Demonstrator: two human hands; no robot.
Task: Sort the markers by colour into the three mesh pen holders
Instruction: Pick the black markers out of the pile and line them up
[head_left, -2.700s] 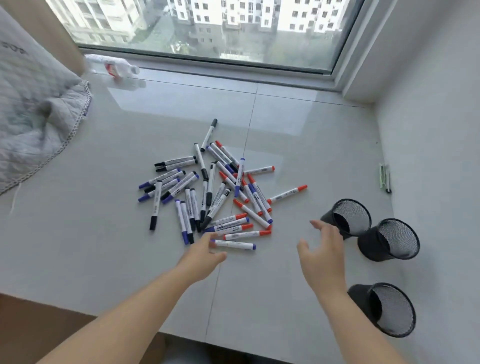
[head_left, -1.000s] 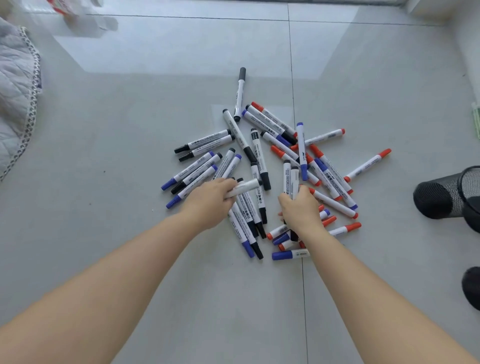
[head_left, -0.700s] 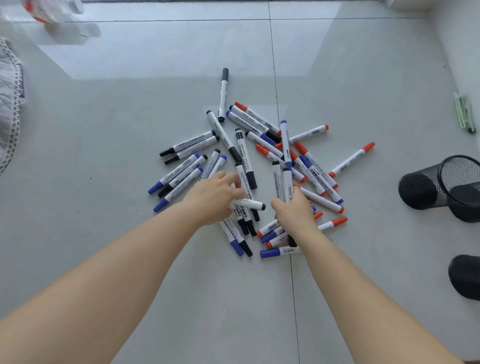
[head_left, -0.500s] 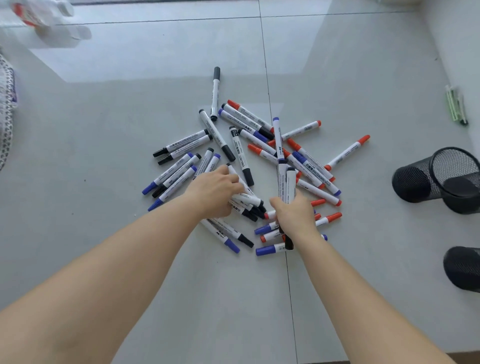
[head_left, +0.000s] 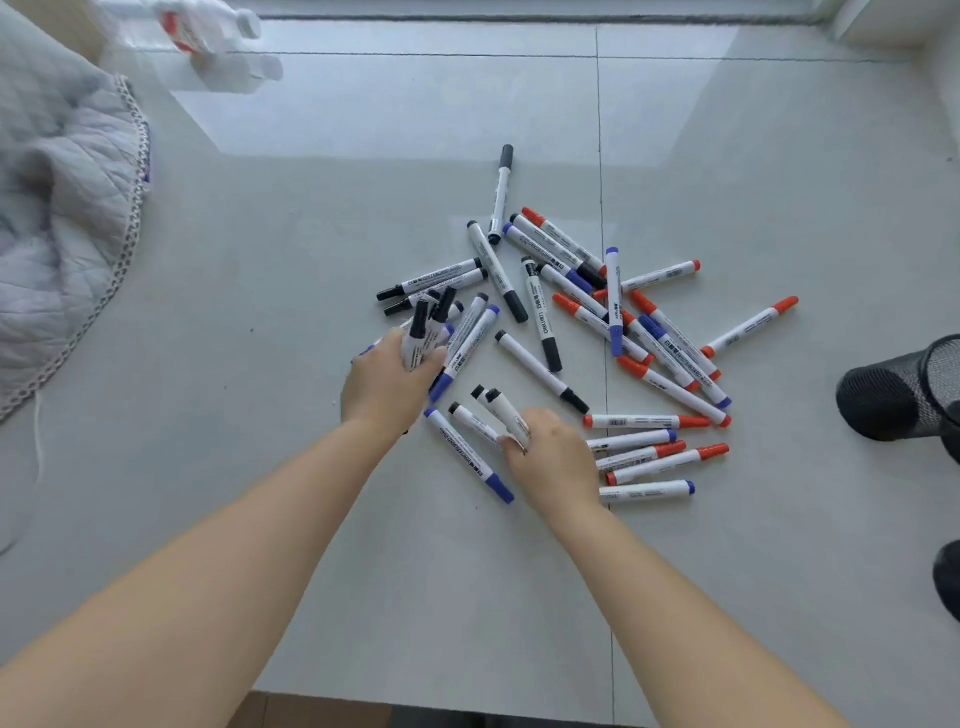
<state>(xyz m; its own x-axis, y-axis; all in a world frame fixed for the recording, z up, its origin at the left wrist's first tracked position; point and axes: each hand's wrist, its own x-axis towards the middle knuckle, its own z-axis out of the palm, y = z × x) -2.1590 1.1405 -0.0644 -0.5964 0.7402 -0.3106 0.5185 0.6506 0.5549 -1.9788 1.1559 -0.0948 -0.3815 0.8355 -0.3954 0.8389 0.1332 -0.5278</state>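
A loose heap of white markers (head_left: 582, 322) with black, blue and red caps lies on the grey tiled ledge. My left hand (head_left: 387, 382) is at the heap's left side, closed around a few black-capped markers (head_left: 427, 325) that stick up from it. My right hand (head_left: 553, 457) is at the near edge, holding two black-capped markers (head_left: 496, 404) that point up and left. One black mesh pen holder (head_left: 901, 395) lies on its side at the right edge, and a second holder (head_left: 948, 577) shows only a sliver lower down.
A grey quilted cloth (head_left: 57, 218) covers the left side of the ledge. A white bottle with a red label (head_left: 202, 26) lies at the back left by the window frame. The ledge's front edge runs along the bottom of the view.
Both hands have gathered black-capped markers out of the heap. My left hand shifted left with its bundle; my right hand turned its markers from upright to pointing left. The view moved left.
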